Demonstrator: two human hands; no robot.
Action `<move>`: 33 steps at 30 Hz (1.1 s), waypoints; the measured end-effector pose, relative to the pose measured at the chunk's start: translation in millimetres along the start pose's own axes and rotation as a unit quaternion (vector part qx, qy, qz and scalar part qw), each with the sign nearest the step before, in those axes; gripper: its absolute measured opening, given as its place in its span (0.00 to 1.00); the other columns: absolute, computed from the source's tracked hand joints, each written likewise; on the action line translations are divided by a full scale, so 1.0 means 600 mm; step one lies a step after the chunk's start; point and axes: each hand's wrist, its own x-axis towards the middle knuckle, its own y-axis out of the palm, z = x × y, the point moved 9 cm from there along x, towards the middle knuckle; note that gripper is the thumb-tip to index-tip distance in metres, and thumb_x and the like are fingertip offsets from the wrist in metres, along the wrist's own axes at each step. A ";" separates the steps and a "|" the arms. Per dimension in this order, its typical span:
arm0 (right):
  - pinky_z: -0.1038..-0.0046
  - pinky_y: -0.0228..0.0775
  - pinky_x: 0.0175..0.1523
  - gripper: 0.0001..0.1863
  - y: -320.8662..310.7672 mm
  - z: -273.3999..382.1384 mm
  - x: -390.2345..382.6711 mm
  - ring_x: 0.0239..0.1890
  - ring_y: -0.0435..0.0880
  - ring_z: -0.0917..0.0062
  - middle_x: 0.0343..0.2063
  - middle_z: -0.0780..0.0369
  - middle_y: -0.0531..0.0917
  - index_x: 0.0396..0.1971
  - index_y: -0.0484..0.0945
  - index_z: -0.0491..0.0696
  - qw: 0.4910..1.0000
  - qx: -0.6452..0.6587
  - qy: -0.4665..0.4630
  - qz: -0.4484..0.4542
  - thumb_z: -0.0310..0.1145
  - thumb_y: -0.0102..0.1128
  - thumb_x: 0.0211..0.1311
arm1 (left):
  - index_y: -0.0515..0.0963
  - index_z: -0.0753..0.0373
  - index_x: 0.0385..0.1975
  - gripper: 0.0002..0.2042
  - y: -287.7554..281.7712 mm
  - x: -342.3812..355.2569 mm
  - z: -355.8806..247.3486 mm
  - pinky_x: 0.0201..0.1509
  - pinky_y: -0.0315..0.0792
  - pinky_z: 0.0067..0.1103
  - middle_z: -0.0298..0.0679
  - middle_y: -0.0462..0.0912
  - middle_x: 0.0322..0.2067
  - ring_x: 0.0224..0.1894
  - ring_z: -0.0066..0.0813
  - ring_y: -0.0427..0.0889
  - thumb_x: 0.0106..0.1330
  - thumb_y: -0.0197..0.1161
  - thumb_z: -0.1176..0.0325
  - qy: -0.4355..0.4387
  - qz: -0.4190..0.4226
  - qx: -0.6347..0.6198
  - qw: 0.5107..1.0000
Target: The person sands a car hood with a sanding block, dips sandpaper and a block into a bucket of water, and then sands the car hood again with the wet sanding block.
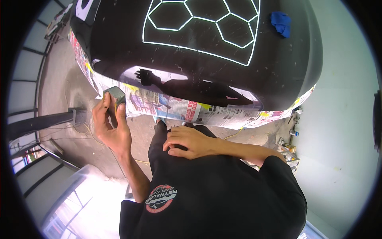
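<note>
Nearest, black shirt front [215, 191], with right hand [191, 142] resting flat on the knee, fingers loose, holding nothing. Beyond, glossy black car panel [199, 75] (lower edge masked with newspaper [179, 106]), blue cloth [281, 23] lying on top. Left hand [112, 127] wrapped firmly around grey sanding block [115, 99] at the panel's masked lower corner; best kept flat, pressure even, strokes clear of the paper.
</note>
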 end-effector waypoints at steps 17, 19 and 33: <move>0.65 0.67 0.47 0.10 0.052 -0.042 -0.084 0.41 0.78 0.68 0.33 0.65 0.78 0.30 0.80 0.52 0.973 -0.204 0.078 -0.081 0.38 0.73 0.59 | 0.80 0.73 0.54 0.19 -0.021 -0.111 0.011 0.60 0.80 0.27 0.49 0.79 0.52 0.55 0.36 0.83 0.63 0.70 0.84 -0.048 0.005 -0.091 0.995; 0.66 0.66 0.45 0.11 0.047 -0.017 -0.059 0.40 0.77 0.68 0.32 0.65 0.78 0.29 0.80 0.52 0.964 -0.220 0.093 -0.116 0.39 0.76 0.56 | 0.80 0.73 0.54 0.18 -0.044 -0.110 0.020 0.61 0.80 0.27 0.50 0.79 0.52 0.56 0.37 0.82 0.63 0.69 0.84 -0.033 0.023 -0.080 0.996; 0.56 0.57 0.60 0.13 -0.172 0.054 0.011 0.55 0.66 0.58 0.53 0.57 0.73 0.43 0.87 0.58 0.737 -0.560 0.109 -0.362 0.46 0.70 0.62 | 0.81 0.73 0.53 0.18 -0.152 -0.150 0.123 0.60 0.80 0.26 0.50 0.79 0.51 0.55 0.37 0.82 0.62 0.69 0.84 -0.068 0.055 -0.100 0.991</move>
